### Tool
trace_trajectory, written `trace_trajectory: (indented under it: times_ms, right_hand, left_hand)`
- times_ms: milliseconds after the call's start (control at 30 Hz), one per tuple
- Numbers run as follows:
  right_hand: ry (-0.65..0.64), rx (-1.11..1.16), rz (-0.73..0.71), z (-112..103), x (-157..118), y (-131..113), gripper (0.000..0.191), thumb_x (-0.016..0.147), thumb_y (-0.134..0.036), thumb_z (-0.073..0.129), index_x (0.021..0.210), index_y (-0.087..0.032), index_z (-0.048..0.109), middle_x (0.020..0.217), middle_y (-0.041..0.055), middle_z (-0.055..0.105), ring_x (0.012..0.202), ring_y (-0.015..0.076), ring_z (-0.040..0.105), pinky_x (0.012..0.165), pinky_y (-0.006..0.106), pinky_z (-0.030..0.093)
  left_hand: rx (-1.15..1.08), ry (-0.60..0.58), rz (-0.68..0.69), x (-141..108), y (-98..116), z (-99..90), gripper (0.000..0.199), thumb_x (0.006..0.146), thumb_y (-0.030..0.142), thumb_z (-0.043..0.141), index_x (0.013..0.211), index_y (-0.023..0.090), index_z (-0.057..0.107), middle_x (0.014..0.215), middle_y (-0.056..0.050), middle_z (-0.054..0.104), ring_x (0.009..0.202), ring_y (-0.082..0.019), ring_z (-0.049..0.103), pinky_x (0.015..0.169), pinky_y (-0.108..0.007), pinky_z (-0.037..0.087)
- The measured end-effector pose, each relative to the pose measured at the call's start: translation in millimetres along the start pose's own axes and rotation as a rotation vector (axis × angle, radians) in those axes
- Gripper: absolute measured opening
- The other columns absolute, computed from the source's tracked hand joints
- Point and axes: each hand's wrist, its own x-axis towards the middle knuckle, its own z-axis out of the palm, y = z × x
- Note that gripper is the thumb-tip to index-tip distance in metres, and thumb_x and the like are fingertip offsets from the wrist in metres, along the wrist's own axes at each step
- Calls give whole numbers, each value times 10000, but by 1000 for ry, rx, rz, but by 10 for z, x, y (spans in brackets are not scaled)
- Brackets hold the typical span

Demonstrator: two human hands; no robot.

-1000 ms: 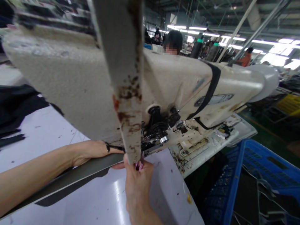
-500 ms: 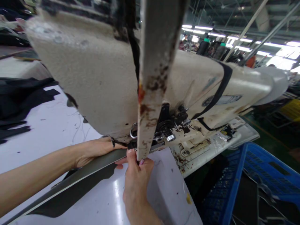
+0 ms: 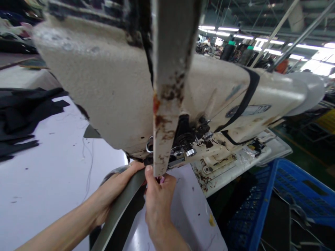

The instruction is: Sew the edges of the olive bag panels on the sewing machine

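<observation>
A long grey-green fabric strip [image 3: 120,209] with a dark underside curves down from beneath a cream industrial sewing machine head [image 3: 104,87]. My left hand [image 3: 115,191] grips the strip from the left, close to the machine's dark needle and presser area [image 3: 183,139]. My right hand [image 3: 159,198] pinches at the strip's upper end, its fingers partly behind a rust-stained upright metal bar [image 3: 167,94]. That bar and the machine hide the exact point where the strip goes in.
A white work table [image 3: 57,181] carries loose threads and a heap of black fabric pieces [image 3: 23,118]. A blue plastic crate [image 3: 277,195] holding dark pieces stands low at the right. Other workers and machines fill the distant hall.
My left hand has swung down and toward my right hand, so the strip now hangs steeply downward rather than stretching left. My right hand has barely moved.
</observation>
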Motion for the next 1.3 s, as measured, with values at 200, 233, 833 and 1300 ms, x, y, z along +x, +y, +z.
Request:
trace_trajectory:
  times_ms: [200, 233, 833, 1300]
  right_hand:
    - [-18, 17, -5, -7, 14, -61, 349, 904, -410, 630, 688, -147, 707, 585, 36, 657, 580, 179, 614, 523, 253, 433]
    - [-15, 16, -12, -7, 13, -66, 359, 903, -420, 630, 690, -145, 718, 585, 43, 665, 580, 187, 624, 523, 258, 438]
    - [-77, 105, 73, -152, 53, -140, 312, 819, -340, 666, 583, -190, 527, 542, -30, 475, 541, 122, 419, 486, 240, 343]
    - [-278, -50, -26, -474, 288, -291, 268, 752, -289, 707, 534, -174, 601, 501, -10, 561, 481, 126, 482, 464, 232, 418]
  left_hand:
    - [-2, 4, -18, 43, 21, -31, 323, 700, 357, 845, 802, 76, 721, 603, -139, 711, 440, -234, 642, 387, -281, 501]
    - [-8, 10, -16, 39, 28, -28, 327, 702, 358, 848, 802, 74, 722, 605, -141, 712, 438, -231, 642, 384, -273, 496]
    - [-256, 150, 121, -52, -288, 276, 388, 704, 416, 842, 1007, 192, 749, 741, -70, 760, 499, -204, 661, 436, -273, 543]
    - [-534, 189, 275, -55, -518, 625, 282, 806, 372, 783, 1042, 247, 692, 855, 26, 759, 621, -125, 691, 674, -217, 597]
